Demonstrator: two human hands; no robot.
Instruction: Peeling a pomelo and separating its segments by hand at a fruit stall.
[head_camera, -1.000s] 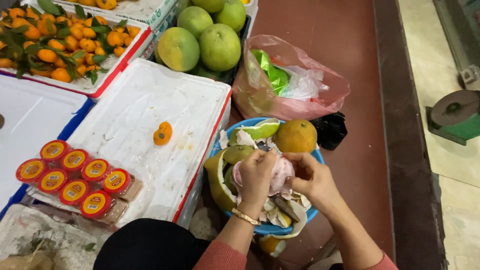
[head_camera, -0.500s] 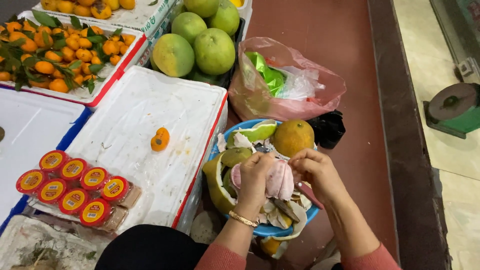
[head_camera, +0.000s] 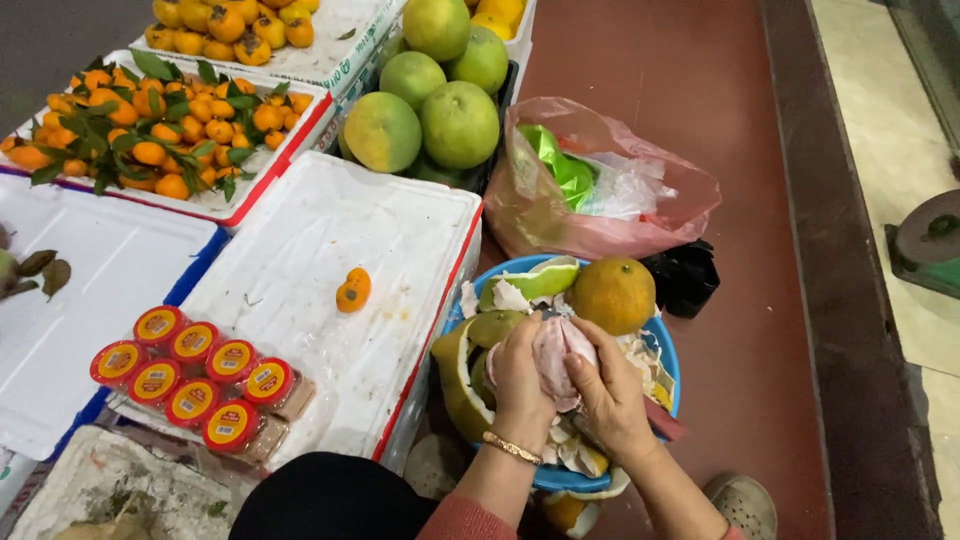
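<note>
Your left hand and right hand are both closing their grip tightly around the peeled pink pomelo, holding it over the blue basin of rinds.

Both forearms are extended forward from the bottom edge, converging at centre. The left hand is curled with knuckles up, fingers closed in a grip, a gold bracelet worn at its wrist. The right hand is cupped opposite, thumb raised, fingers wrapped inward.
</note>
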